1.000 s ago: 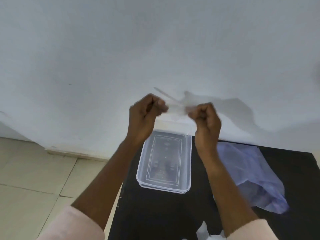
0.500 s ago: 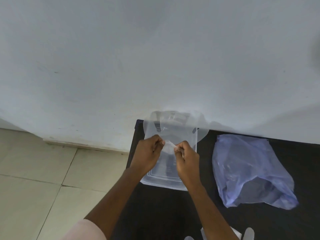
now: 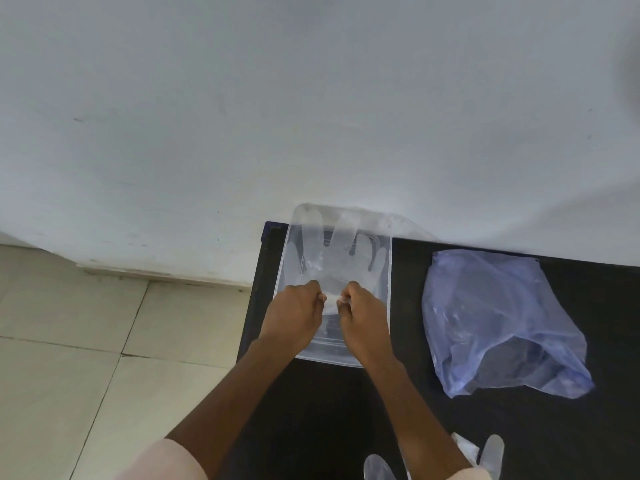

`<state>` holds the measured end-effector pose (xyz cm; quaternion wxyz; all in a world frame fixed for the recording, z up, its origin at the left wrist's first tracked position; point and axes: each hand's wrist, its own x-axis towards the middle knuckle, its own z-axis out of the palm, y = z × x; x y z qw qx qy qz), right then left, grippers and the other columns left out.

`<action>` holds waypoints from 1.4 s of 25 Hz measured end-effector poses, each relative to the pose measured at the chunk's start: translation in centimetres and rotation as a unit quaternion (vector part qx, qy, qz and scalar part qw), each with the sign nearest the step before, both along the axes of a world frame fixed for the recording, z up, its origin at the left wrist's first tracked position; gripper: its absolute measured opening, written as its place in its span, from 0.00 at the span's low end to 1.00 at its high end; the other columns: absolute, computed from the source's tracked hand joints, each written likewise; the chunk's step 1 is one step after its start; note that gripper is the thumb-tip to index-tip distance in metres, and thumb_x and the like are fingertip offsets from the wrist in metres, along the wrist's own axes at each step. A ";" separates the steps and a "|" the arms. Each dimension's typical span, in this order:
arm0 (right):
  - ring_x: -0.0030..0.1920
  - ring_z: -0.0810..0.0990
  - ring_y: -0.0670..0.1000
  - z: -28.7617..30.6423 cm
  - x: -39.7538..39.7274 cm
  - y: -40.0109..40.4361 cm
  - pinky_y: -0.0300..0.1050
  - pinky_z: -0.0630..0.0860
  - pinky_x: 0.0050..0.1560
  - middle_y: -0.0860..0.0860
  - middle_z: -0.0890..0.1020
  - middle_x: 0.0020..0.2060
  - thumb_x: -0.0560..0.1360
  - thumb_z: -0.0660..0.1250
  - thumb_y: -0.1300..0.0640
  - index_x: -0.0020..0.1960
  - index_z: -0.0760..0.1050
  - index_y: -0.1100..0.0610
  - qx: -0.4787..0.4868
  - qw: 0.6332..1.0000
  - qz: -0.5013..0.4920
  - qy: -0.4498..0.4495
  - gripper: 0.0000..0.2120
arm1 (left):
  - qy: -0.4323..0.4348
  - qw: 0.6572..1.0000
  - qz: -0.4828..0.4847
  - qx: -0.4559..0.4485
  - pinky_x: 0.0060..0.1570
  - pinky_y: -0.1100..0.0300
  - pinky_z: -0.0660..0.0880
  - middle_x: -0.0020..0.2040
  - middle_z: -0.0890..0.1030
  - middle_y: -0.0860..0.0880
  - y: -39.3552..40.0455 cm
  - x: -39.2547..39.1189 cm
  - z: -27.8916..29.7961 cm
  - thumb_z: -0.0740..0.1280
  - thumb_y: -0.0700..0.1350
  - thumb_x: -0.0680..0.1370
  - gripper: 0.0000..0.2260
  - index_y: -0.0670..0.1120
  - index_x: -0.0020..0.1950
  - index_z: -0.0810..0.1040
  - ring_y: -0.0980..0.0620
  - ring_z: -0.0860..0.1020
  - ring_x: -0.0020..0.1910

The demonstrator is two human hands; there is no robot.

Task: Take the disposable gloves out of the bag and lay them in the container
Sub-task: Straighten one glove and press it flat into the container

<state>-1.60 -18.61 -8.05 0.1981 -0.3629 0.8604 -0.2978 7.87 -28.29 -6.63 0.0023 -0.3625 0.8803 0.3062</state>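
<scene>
A clear plastic container (image 3: 281,271) stands on the black table against the wall. A thin transparent disposable glove (image 3: 337,258) lies spread flat in it, fingers pointing to the wall. My left hand (image 3: 294,315) and my right hand (image 3: 363,317) are both over the container's near half, each pinching the glove's cuff edge. To the right lies the crumpled bluish plastic bag (image 3: 498,323), its mouth toward me. More clear gloves (image 3: 485,457) show at the bottom edge near my right forearm.
The black table (image 3: 311,410) ends just left of the container, with a tiled floor (image 3: 69,341) beyond. A white wall (image 3: 311,116) rises right behind the container and bag.
Both hands have come down from in front of the wall into the container, and the glove they held bunched is now spread flat inside it.
</scene>
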 end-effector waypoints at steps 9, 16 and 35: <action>0.44 0.79 0.52 1.1 0.2 -0.2 0.44 0.77 0.49 0.56 0.81 0.50 0.79 0.60 0.57 0.58 0.70 0.58 0.130 0.989 0.069 0.010 0.09 | -0.074 0.994 -0.023 0.079 0.59 0.56 0.76 0.58 0.82 0.43 -0.3 -0.3 0.1 0.62 0.45 0.81 0.11 0.44 0.63 0.75 0.45 0.81 0.53; 0.55 0.78 0.58 4.4 -1.6 0.6 0.49 0.73 0.55 0.58 0.79 0.57 0.75 0.64 0.61 0.68 0.66 0.56 0.265 0.921 0.276 0.071 0.21 | -0.190 0.952 -0.240 -0.002 0.71 0.48 0.62 0.69 0.75 0.45 -1.4 0.5 1.3 0.64 0.42 0.79 0.24 0.48 0.75 0.64 0.44 0.73 0.67; 0.60 0.76 0.57 4.8 -2.9 1.2 0.54 0.70 0.63 0.55 0.78 0.60 0.77 0.61 0.57 0.66 0.72 0.52 0.205 0.917 0.331 0.088 0.17 | -0.193 0.924 -0.324 -0.067 0.71 0.46 0.63 0.70 0.75 0.47 -2.0 0.7 3.4 0.61 0.53 0.80 0.19 0.49 0.69 0.74 0.46 0.71 0.69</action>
